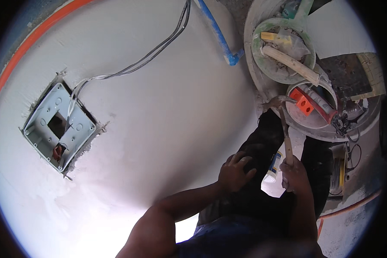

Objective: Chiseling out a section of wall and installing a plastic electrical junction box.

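Note:
My right hand [295,175] is closed around the wooden handle of a claw hammer [287,148]. The hammer points away from me, its metal head beside an orange plastic piece with round holes [302,103] on a bucket [293,115]. Resting on my dark-trousered leg, my left hand [236,173] has its fingers apart and holds nothing. On the left, a grey square electrical box [77,124] is set into the pale plastered wall [159,116]. Grey and black cables [148,55] run from it to the top.
Orange conduit [28,38] curves along the upper left. A blue pipe [215,28] ends in an elbow near the top. At right, a greenish bucket [259,64] holds a wooden-handled tool [290,63] and debris. A white container [271,172] stands between my legs.

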The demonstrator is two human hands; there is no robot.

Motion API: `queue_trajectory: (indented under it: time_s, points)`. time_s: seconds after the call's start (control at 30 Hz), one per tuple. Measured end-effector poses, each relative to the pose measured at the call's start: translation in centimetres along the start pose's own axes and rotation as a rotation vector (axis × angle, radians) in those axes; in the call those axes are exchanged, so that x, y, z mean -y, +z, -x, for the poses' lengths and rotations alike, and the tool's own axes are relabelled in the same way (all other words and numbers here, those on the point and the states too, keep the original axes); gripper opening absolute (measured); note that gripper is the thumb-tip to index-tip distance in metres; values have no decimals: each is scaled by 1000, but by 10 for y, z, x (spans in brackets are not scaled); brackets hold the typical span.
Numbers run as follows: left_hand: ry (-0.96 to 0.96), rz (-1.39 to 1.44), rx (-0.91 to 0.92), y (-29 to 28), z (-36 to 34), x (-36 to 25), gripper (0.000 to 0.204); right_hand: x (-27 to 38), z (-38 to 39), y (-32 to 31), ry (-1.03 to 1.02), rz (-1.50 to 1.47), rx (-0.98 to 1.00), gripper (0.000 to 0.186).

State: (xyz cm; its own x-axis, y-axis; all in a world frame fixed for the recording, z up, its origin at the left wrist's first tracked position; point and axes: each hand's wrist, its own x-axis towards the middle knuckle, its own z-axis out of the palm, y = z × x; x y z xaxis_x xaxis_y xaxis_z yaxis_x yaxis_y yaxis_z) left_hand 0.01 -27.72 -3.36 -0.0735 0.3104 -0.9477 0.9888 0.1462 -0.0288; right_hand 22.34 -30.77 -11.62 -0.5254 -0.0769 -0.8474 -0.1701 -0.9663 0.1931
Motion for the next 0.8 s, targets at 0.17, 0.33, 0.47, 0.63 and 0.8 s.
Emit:
queue_trajectory:
  time_s: [0.17, 0.33, 0.47, 0.63, 0.8]
  points:
    - [1, 23, -58, -4, -3, 0, 46, 20, 13, -1, 51, -257, -147, 12]
    - [2, 40, -75, -10, -7, -2, 44, 4, 7, -14, -87, -517, -100, 18]
    - [9, 54, -79, -11, -8, -1, 43, 15, 4, -10, -61, -478, -130, 12]
    - [23, 90, -55, -16, -8, -4, 44, 11, -8, -6, 99, 15, -297, 8]
    - [-35, 54, -37, -23, -8, -6, 44, 39, -1, 3, 40, 38, -90, 10]
